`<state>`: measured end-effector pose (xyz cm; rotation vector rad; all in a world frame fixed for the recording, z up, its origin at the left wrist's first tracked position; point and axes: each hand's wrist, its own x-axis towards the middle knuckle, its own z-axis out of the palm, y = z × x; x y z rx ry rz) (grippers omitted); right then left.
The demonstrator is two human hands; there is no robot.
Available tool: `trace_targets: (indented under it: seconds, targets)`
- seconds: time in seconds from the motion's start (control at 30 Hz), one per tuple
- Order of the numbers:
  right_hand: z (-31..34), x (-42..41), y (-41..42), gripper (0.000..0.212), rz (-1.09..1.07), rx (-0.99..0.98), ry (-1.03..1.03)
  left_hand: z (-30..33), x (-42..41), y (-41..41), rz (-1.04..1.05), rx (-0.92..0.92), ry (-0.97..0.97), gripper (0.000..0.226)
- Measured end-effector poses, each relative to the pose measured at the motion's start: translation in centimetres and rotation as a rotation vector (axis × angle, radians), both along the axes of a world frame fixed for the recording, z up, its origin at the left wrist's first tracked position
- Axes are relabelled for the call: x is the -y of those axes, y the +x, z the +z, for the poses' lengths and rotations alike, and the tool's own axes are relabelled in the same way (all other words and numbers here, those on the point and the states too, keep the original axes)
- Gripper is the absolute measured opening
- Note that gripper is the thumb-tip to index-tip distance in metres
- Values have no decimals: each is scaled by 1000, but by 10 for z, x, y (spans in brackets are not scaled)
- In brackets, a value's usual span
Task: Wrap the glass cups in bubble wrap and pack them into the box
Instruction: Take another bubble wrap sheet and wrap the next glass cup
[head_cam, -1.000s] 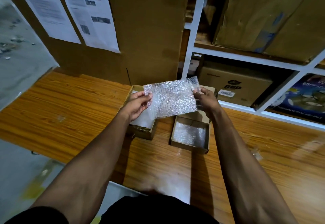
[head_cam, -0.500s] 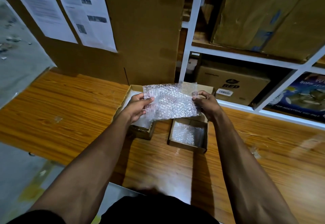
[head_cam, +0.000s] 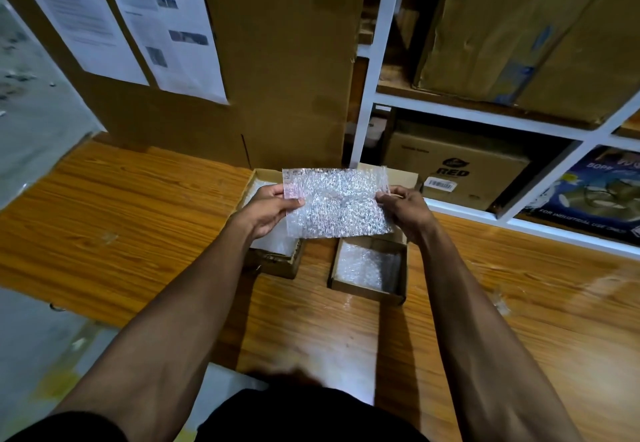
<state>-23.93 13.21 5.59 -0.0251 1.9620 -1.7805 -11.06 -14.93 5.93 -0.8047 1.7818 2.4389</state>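
A sheet of bubble wrap (head_cam: 337,203) was held stretched flat in the air between the two hands, above the wooden table (head_cam: 138,226). Its left edge was pinched by the left hand (head_cam: 268,211), with the thumb (head_cam: 294,203) laid across the near face of the sheet and the other fingers curled behind it. Its right edge was gripped by the right hand (head_cam: 403,207), whose fingers (head_cam: 382,199) were bent closed over the edge. Directly below the right-hand fingers, a small open cardboard box (head_cam: 369,268) was seen on the table, lined with more bubble wrap; the lower edge of the held sheet hung just over its far wall. Under and behind the left-hand fingers, a second open box (head_cam: 273,254) was partly hidden by the hand, and pale wrap was visible inside it. No glass cups could be made out anywhere; whether any lay inside the boxes could not be told. Beyond the fingertips, a large upright cardboard sheet (head_cam: 291,67) with printed papers (head_cam: 162,25) fixed to it was stood against the back of the table, and to the right of it white shelving (head_cam: 381,70) was loaded with cartons.
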Motion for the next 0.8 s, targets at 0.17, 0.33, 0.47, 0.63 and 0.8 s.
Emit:
trace_targets:
  seconds: [0.17,0.33,0.47,0.63,0.8]
  targets:
    - [-1,3,-1,8,-9,-59,24,3,-1,2,-26,51,-39,45]
    - [4,-1,2,12,47,-85,-40,-4,7,0,0,-13,-93,32]
    - [9,-10,6,18,138,-83,-88,-3,8,0,-32,-52,-144,23]
    - [9,-21,9,24,172,-13,-139,-3,8,0,-62,-40,-166,34]
    - [5,-25,10,38,100,48,-89,0,3,2,-118,-35,-186,28]
